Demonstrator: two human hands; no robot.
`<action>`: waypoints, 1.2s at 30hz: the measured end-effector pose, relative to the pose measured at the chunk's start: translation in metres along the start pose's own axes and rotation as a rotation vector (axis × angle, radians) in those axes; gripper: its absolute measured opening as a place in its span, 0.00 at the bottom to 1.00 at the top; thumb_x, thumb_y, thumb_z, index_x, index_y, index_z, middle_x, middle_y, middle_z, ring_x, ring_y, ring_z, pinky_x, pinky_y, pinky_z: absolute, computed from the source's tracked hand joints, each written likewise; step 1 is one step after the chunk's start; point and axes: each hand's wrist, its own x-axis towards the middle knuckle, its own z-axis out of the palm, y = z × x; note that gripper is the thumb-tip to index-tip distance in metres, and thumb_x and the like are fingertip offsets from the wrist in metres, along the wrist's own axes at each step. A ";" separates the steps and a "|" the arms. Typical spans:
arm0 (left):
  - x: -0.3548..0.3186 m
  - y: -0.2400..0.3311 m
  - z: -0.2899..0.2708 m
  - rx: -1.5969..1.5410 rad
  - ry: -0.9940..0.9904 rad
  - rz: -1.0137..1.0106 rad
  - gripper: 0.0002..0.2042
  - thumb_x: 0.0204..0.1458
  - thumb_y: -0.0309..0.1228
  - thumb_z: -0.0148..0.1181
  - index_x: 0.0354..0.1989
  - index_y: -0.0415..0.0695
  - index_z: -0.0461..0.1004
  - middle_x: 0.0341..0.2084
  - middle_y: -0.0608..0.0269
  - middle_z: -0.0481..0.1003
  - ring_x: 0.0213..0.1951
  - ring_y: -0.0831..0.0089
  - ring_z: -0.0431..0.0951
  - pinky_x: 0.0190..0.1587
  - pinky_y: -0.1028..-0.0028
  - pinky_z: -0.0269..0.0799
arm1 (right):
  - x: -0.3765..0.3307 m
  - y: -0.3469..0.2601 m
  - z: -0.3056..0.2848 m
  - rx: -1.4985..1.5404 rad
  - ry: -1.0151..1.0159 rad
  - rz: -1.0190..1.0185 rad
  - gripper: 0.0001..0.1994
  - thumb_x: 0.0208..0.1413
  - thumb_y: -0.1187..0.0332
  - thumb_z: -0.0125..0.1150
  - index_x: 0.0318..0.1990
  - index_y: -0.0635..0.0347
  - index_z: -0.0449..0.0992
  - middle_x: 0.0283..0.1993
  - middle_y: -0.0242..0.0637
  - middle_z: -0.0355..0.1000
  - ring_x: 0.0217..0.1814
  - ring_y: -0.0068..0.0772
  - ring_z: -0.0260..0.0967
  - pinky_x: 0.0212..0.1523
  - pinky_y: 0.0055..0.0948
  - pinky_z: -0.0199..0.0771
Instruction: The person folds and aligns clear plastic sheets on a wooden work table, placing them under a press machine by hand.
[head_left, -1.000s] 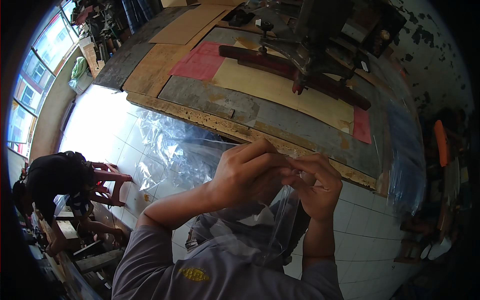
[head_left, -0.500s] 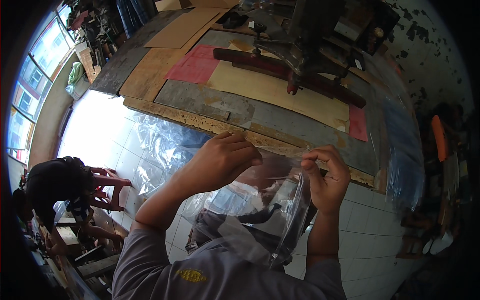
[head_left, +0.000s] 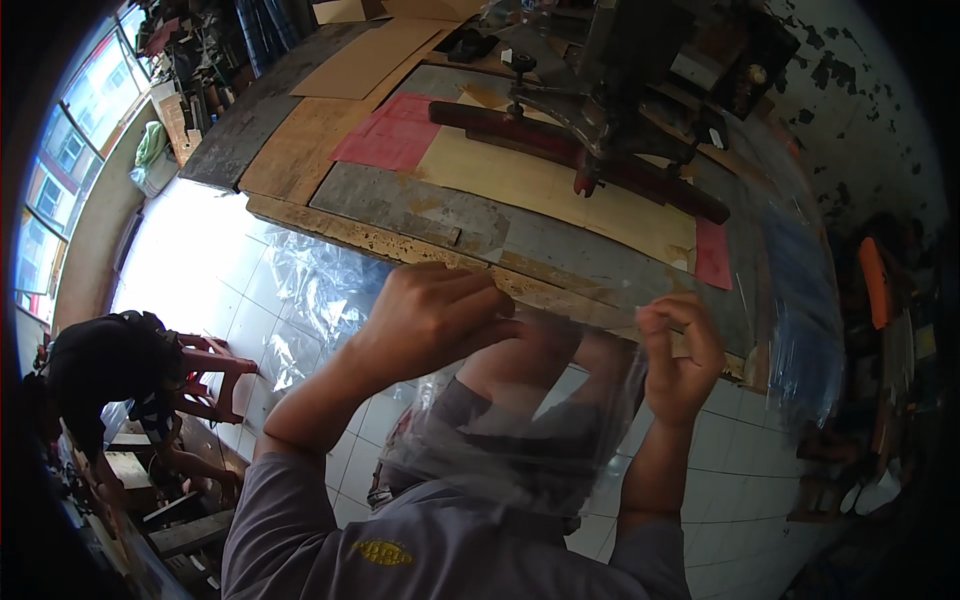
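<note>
Between my two hands a clear plastic sheet or bag (head_left: 520, 430) hangs over my lap, its lower part blurred and see-through. My left hand (head_left: 435, 315) is closed, thumb against fingers, on its upper left edge, close to the table's front rim. At the upper right corner my right hand (head_left: 680, 355) pinches the plastic between thumb and fingertips. Ahead of both hands lies a long yellow sheet (head_left: 560, 190) with red ends on the grey table (head_left: 400, 205). A dark red bar (head_left: 580, 160) on a metal press-like frame sits above that sheet.
Crumpled clear plastic (head_left: 315, 290) hangs at the table's front left. A stack of clear bluish plastic (head_left: 805, 310) drapes over the right side. Cardboard (head_left: 365, 60) lies at the far left of the table. On the left, a person (head_left: 115, 380) bends beside a red stool (head_left: 220, 375).
My right hand has moved right, and my left hand slightly left. The plastic between them has spread flatter and is now blurred.
</note>
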 end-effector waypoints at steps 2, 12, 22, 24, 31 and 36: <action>0.014 -0.011 -0.021 0.014 -0.097 -0.052 0.11 0.47 0.36 0.77 0.25 0.46 0.79 0.20 0.67 0.78 0.23 0.68 0.81 0.28 0.67 0.74 | 0.008 0.014 -0.020 0.121 0.105 0.032 0.06 0.62 0.71 0.67 0.39 0.63 0.78 0.35 0.36 0.77 0.38 0.26 0.74 0.45 0.27 0.71; 0.051 -0.078 0.035 -0.694 0.086 -0.441 0.16 0.54 0.27 0.73 0.49 0.41 0.76 0.34 0.65 0.84 0.37 0.79 0.83 0.43 0.74 0.76 | 0.032 0.129 -0.040 0.188 0.249 0.255 0.11 0.72 0.64 0.56 0.42 0.63 0.76 0.37 0.31 0.74 0.42 0.21 0.70 0.48 0.23 0.68; 0.028 -0.088 0.081 -0.663 0.079 -0.584 0.22 0.58 0.27 0.69 0.59 0.42 0.71 0.34 0.63 0.84 0.39 0.78 0.84 0.43 0.77 0.75 | 0.018 0.139 -0.035 0.090 0.185 0.485 0.13 0.72 0.61 0.55 0.43 0.63 0.76 0.34 0.29 0.73 0.40 0.18 0.68 0.47 0.23 0.66; 0.030 -0.086 0.082 -0.614 0.144 -0.562 0.22 0.57 0.29 0.70 0.59 0.43 0.72 0.33 0.64 0.84 0.39 0.78 0.84 0.45 0.75 0.75 | 0.016 0.145 -0.037 0.091 0.202 0.451 0.13 0.72 0.61 0.55 0.43 0.63 0.76 0.34 0.29 0.73 0.39 0.18 0.67 0.47 0.23 0.66; 0.031 -0.090 0.080 -0.549 0.031 -0.634 0.20 0.58 0.30 0.69 0.57 0.42 0.74 0.32 0.62 0.85 0.40 0.78 0.84 0.50 0.74 0.74 | 0.014 0.145 -0.035 0.087 0.210 0.463 0.11 0.72 0.62 0.56 0.44 0.63 0.76 0.34 0.30 0.74 0.40 0.18 0.68 0.48 0.23 0.66; 0.027 -0.093 0.082 -0.723 0.069 -0.660 0.16 0.63 0.29 0.63 0.57 0.40 0.74 0.33 0.63 0.86 0.42 0.79 0.83 0.51 0.75 0.74 | 0.016 0.139 -0.031 0.116 0.207 0.459 0.11 0.72 0.63 0.56 0.46 0.63 0.76 0.35 0.30 0.73 0.40 0.19 0.69 0.48 0.23 0.67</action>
